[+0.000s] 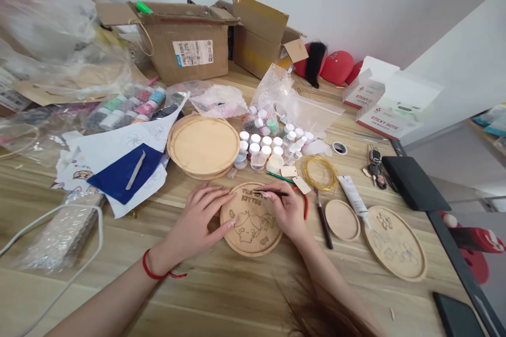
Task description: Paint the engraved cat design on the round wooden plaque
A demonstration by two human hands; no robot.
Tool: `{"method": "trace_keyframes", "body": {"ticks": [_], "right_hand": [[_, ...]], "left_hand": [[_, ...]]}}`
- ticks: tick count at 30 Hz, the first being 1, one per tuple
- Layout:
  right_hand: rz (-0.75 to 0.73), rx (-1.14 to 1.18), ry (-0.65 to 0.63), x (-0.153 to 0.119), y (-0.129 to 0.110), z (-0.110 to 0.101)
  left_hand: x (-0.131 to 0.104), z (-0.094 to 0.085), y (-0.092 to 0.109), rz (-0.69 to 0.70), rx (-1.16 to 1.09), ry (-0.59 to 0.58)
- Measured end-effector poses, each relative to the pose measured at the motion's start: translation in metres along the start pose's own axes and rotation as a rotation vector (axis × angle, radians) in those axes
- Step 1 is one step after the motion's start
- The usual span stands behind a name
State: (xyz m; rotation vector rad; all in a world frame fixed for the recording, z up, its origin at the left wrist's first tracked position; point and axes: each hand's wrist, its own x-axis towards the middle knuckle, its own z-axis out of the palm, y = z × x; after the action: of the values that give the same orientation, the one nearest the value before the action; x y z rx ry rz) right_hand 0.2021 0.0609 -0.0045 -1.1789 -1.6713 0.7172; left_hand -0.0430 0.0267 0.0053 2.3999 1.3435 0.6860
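A round wooden plate [253, 246] lies in front of me, bearing a line drawing of a cat-like figure and lettering along its top. My left hand [203, 218] rests with fingers stretched over the plate's left rim, the thumb on its face. Pinched in my right hand [288, 210] is a slim dark tool [279, 192], whose tip reaches the lettering; whether it is a pen or tweezers I cannot tell. Part of the lettering is hidden by the right fingers. Just right of that hand are red-handled pliers [305, 204], partly covered, and a dark-handled tool [324, 221].
Stacked wooden plates [203, 145] and several white-lidded jars [266, 142] stand beyond my hands. Tweezers [135, 170] lie on blue cloth at left, near a white cable [100, 221]. At right are gold wire [321, 172], a white tube [353, 195] and another drawn plate [395, 268].
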Motion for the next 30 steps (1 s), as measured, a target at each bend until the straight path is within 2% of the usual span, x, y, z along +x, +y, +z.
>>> {"method": "trace_keyframes", "body": {"ticks": [4, 9, 21, 30], "right_hand": [[-0.033, 0.023, 0.019, -0.0022, 0.0050, 0.0017], [-0.133, -0.080, 0.028, -0.0009, 0.0063, 0.0049], [-0.100, -0.178, -0.016, 0.0034, 0.0004, 0.0056], [-0.142, -0.203, -0.030, 0.0065, 0.0009, 0.0060]], "left_hand": [[0.0001, -0.0003, -0.0009, 0.005, 0.001, -0.019], [0.0003, -0.0005, -0.0010, 0.011, 0.003, -0.020], [0.0010, -0.0012, 0.0000, 0.005, -0.001, -0.029], [0.0013, -0.0018, 0.0011, 0.000, 0.010, -0.035]]}}
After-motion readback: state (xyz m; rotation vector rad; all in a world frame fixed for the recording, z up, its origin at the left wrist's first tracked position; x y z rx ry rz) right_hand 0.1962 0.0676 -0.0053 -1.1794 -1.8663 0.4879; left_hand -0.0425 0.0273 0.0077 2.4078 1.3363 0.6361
